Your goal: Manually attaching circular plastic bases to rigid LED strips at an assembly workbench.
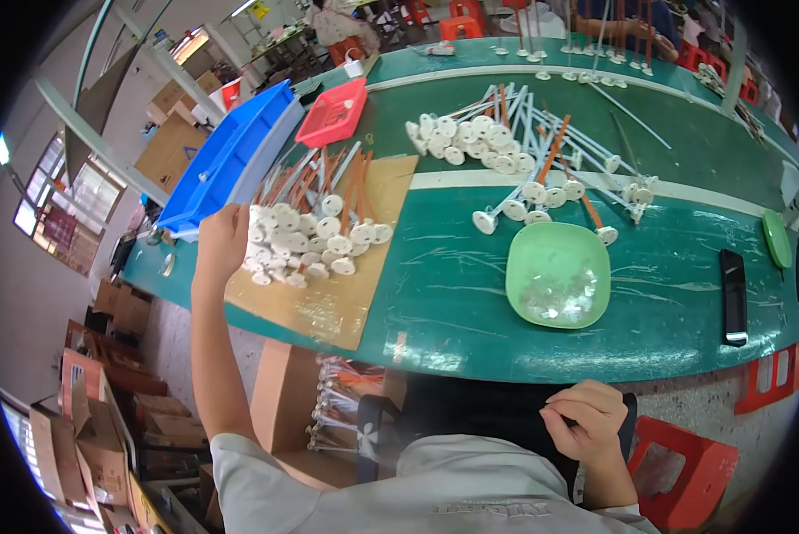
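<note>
Rods with white discs (pixel 284 240) lie heaped on cardboard (pixel 328 313) near the left edge of the table (pixel 453 334); probably light and stiff, best held mid-length. Left hand (pixel 225 235), beside them, and right hand (pixel 586 418) are curled; contents cannot be told.

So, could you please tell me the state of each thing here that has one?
Left hand: curled, contents hidden
Right hand: fingers curled inward
White-footed rods: heaped
Green dish: holding small shiny pieces
Phone: screen dark
Cardboard box: open, holding more rods
Blue bin: open-topped
Red basket: open-topped
</note>
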The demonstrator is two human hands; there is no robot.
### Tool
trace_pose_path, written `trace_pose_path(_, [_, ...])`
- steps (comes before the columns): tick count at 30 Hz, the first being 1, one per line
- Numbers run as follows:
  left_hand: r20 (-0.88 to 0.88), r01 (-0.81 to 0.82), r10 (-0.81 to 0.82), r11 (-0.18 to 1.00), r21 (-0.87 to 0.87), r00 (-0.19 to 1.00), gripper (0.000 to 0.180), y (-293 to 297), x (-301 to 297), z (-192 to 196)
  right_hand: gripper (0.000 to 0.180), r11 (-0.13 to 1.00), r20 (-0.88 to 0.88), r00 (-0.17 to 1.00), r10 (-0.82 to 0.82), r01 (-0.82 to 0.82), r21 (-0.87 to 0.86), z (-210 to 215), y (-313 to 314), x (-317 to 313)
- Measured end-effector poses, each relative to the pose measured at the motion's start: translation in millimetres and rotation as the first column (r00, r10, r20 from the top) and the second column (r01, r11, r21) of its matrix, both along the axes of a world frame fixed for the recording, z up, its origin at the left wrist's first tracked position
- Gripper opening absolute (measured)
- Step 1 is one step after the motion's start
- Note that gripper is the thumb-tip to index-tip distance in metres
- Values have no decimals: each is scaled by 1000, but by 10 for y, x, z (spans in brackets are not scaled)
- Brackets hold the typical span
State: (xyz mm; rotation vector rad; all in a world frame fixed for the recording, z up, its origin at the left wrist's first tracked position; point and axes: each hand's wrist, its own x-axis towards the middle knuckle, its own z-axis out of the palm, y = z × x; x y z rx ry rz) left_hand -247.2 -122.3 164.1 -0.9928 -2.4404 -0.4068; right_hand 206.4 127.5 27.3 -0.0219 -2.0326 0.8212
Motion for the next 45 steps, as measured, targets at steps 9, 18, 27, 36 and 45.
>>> trace_pose_path(9, [-450,49,39,982,183,892,31,462,516,-398,15,984,40,999,9,-17,179,162,412,67])
trace_pose_path(18, [13,280,-353,763,582,935,16,860,1964,-1337,11,945,321,908,-270,185,271,771,1668,-979])
trace_pose_path(27, [-2,313,-400,714,627,917,6,888,1916,-1365,16,913,339,865,-369,270,305,487,2020,-1300])
trace_pose_path(36, [315,412,-897,426,806,311,43,1340,3047,-1204,14,866,39,959,-282,237,441,601,128,45])
trace_pose_path(45, [357,89,-923,347,934,-142,39,1200,3281,-1437,30,881,54,994,-99,63,470,457,-61,234])
